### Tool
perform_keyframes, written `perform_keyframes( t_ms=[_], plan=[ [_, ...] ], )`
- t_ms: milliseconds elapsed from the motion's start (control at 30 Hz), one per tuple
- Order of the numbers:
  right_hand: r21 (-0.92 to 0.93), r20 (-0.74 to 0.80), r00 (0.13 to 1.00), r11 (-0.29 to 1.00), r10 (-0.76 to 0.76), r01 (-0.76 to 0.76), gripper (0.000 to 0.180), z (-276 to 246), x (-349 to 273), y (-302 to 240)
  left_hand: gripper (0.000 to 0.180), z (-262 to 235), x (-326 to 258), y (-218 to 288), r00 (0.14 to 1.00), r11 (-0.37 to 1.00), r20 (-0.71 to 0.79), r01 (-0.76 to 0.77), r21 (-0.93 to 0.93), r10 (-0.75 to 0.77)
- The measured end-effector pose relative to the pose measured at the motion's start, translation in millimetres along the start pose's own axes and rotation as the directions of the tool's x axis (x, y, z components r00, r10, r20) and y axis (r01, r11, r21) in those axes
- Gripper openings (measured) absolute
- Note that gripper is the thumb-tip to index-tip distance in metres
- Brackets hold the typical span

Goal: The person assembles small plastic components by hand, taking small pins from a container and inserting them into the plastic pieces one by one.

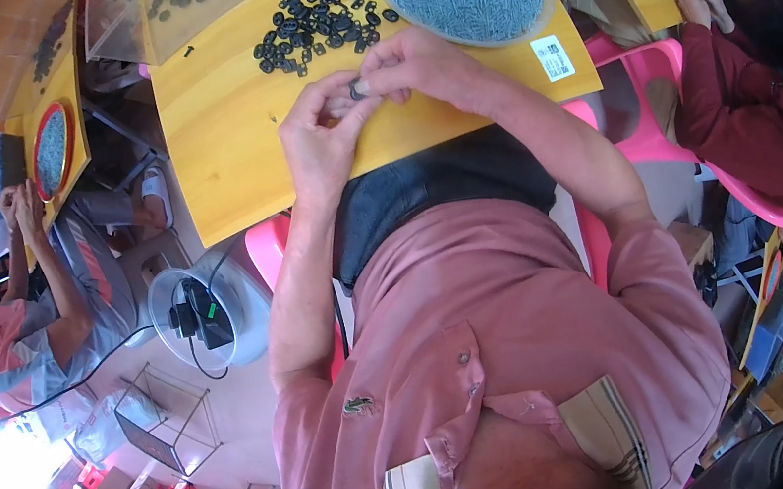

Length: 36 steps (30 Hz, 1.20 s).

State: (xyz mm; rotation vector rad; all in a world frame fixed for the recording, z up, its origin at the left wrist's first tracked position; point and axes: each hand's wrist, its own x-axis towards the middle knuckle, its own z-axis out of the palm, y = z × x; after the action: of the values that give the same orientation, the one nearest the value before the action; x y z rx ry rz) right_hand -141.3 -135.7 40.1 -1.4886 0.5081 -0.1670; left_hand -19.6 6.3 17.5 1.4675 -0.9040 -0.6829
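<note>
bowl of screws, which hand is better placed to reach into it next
Probably the right hand: it is nearer the bowl, by its near edge, while the left hand is farther off. Both hands meet at a small dark piece.

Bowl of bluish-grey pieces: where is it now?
In the head view, the bowl sits on the yellow table, right of the black parts, beyond the right hand.
</note>
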Motion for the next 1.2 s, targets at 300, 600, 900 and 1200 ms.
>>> perform_keyframes(
  t_ms=[300,600,900,1200],
  plan=[
    [-0.07,0.027,0.999,0.997,0.037,-0.035,0.019,-1,-3,0,0.028,1,-4,14,0.981,0.955,0.001,-0.189,0.229,0.194],
    [-0.053,0.035,0.999,0.998,-0.036,0.038,0.016,1,-2,-2,0.024,-2,-7,14,0.969,0.939,-0.039,-0.226,0.259,0.244],
    [0.014,0.034,0.999,0.999,-0.035,0.034,0.017,4,-7,1,0.028,-2,-10,9,0.971,0.942,-0.022,-0.223,0.249,0.236],
    [-0.419,-0.128,0.914,0.856,-0.386,0.303,0.01,-13,43,-114,0.031,-4,6,-9,0.977,0.969,-0.077,-0.187,0.161,0.201]
  ],
)
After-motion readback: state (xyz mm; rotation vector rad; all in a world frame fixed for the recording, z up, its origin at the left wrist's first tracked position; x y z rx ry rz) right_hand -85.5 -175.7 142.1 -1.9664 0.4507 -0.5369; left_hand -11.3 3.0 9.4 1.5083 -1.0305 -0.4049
